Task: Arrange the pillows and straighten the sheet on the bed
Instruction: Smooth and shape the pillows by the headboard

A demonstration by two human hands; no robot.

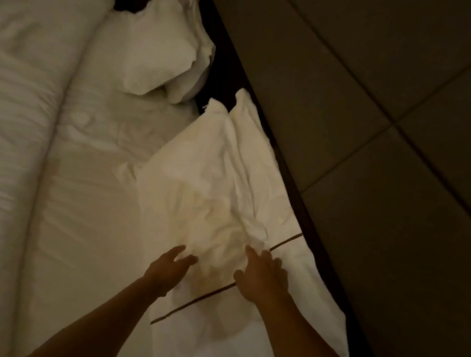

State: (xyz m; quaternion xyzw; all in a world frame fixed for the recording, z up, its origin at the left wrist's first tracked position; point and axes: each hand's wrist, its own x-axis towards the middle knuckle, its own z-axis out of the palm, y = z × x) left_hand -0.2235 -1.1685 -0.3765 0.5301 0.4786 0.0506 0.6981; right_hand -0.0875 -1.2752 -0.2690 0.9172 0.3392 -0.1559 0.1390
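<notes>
Both hands, left hand (pixel 170 268) and right hand (pixel 260 274), rest spread, each grip apart, on the crumpled pillow (pixel 220 194); best flatten it evenly, then square it beside the 2 pillows (pixel 167 49).

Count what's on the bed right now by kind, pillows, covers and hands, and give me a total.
Pillows: 3, two stacked at the far end, one crumpled by the headboard under the hands
Folded duvet: 1
Sheet: 1
Hands: 2, left hand, right hand
Total: 7
</notes>
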